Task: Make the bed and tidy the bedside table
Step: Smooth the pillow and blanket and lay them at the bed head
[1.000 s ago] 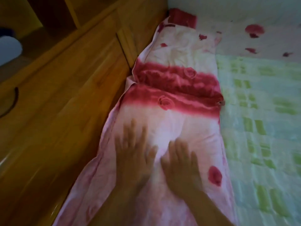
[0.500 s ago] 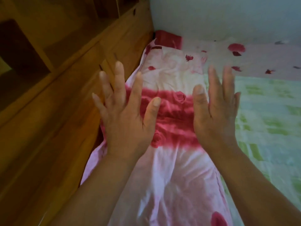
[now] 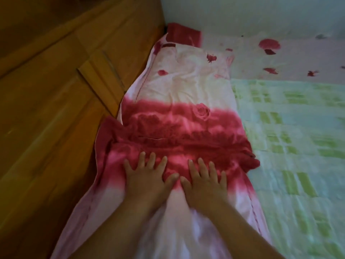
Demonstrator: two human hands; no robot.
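Where it lies, the quilt (image 3: 186,86) runs lengthwise toward the wall (image 3: 242,14).

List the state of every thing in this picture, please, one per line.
Pink-and-red rose-print folded quilt: laid as a long strip along the brown wooden panel, bunched at its red band.
Left hand: flat, fingers spread, pressing the quilt.
Right hand: flat, fingers spread, pressing the quilt.
Green checked bed sheet: spread out, slightly wrinkled.
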